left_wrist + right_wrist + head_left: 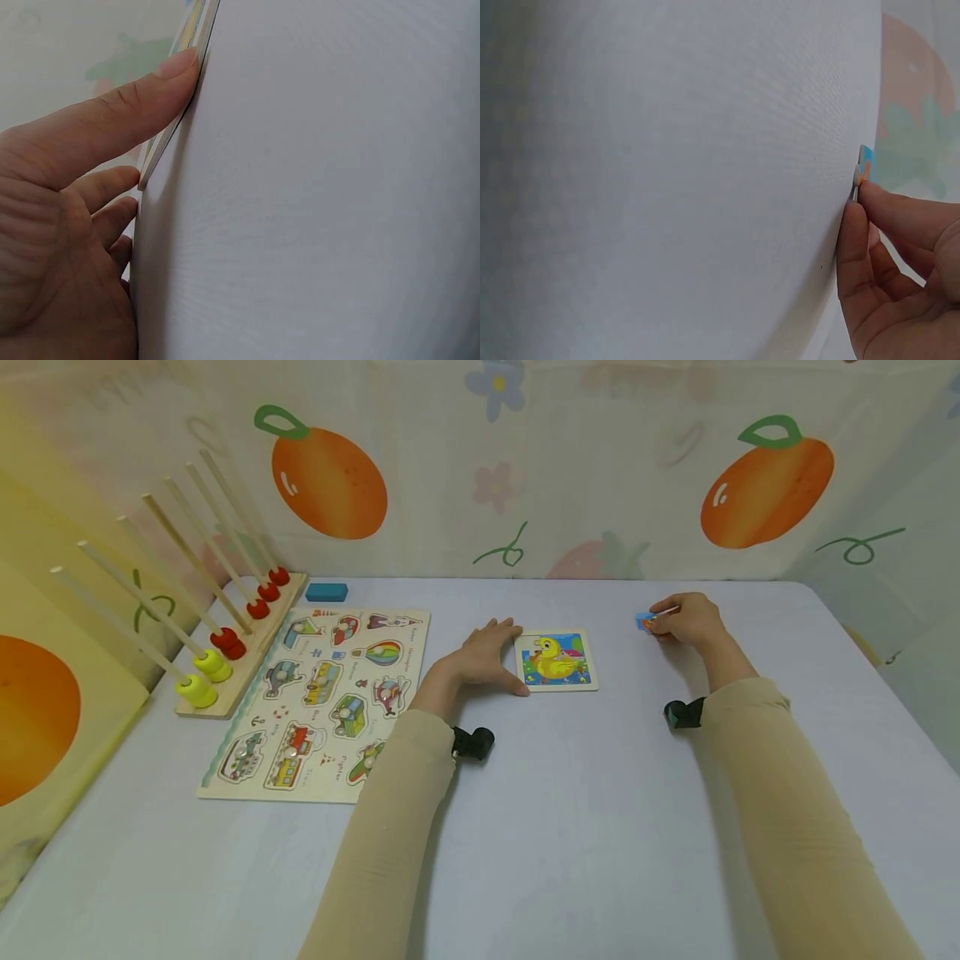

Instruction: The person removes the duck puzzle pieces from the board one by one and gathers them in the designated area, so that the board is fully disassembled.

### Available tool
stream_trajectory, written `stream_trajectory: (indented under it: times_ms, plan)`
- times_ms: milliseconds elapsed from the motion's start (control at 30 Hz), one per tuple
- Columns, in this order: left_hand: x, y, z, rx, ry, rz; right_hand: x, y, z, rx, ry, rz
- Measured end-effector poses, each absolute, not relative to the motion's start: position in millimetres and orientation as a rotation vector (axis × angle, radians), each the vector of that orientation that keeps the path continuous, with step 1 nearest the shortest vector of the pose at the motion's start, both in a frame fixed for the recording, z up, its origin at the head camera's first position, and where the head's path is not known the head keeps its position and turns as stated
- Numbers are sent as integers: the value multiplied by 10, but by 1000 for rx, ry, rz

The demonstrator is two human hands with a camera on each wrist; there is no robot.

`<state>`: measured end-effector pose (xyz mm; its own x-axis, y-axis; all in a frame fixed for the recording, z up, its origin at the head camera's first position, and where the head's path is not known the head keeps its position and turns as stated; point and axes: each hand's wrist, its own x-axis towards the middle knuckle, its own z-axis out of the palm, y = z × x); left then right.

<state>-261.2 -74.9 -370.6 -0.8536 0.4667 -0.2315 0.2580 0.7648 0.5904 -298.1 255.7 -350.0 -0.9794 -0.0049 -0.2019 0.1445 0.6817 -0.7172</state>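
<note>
the left hand (483,656) lay flat on the pale, finely woven cloth of the surface (585,827), its fingers (135,105) straight and released, gripping nothing. the thumb and fingertips pressed against the left edge of a small square duck puzzle (556,661), a thin flat board with a white rim and a glossy print of a yellow duck on blue. the left wrist view showed the thumb along the board's thin edge, the board flush on the cloth.

the right hand (686,620) rested well to the right of the board, its fingers (853,247) curled and pinching a small flat puzzle piece (645,622), blue and orange with a pale edge. the piece sat at the fingertips, on the side toward the board, low at the cloth; whether it touched the surface could not be told.

well to the left of the left fingers lay a large rectangular peg puzzle (322,697), light wood, printed with vehicles, each bearing a small knob. beyond it stood a wooden abacus frame (225,643) with slanted rods carrying round red and yellow beads. a teal rectangular block (327,592) lay just past the peg puzzle's far edge. a curtain (525,468) printed with oranges and flowers hung behind the surface. nothing stood between the two hands except bare cloth.
</note>
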Motion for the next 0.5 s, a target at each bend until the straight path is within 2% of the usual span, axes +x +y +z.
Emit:
stream_trajectory:
  times_ms: [500]
  plan:
    - [-2600,-737,-3681,543,2598,772,-2994,2547,-3489,124,2722,-1127]
